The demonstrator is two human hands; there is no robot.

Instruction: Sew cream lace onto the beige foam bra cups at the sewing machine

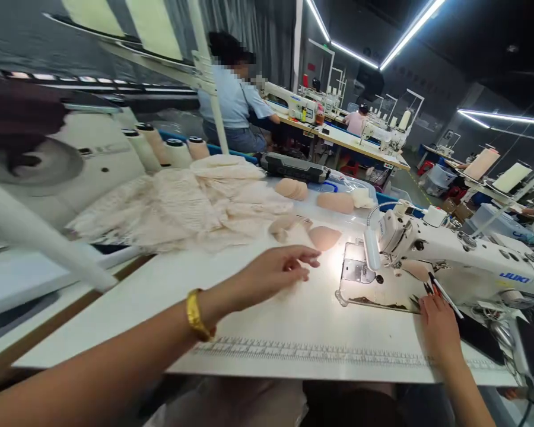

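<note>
My left hand (278, 270) reaches over the white table, its fingers apart and slightly curled, with nothing in them. Just beyond its fingertips lie beige fabric cups (324, 238). At the right, my right hand (440, 323) rests by the sewing machine (463, 255), its fingers closed on a small dark pointed tool (427, 289); its full shape is partly hidden. A white pen-like stick (447, 298) lies alongside that hand. Behind it on the machine bed is another beige piece (416, 270).
A heap of cream ruffled fabric (182, 201) covers the table's back left. Stacked beige pads (291, 188) and a dark grey case (293, 168) stand behind. Thread cones (178, 152) are at the left. A printed ruler (311, 353) runs along the front edge. A co-worker (234, 101) sits beyond.
</note>
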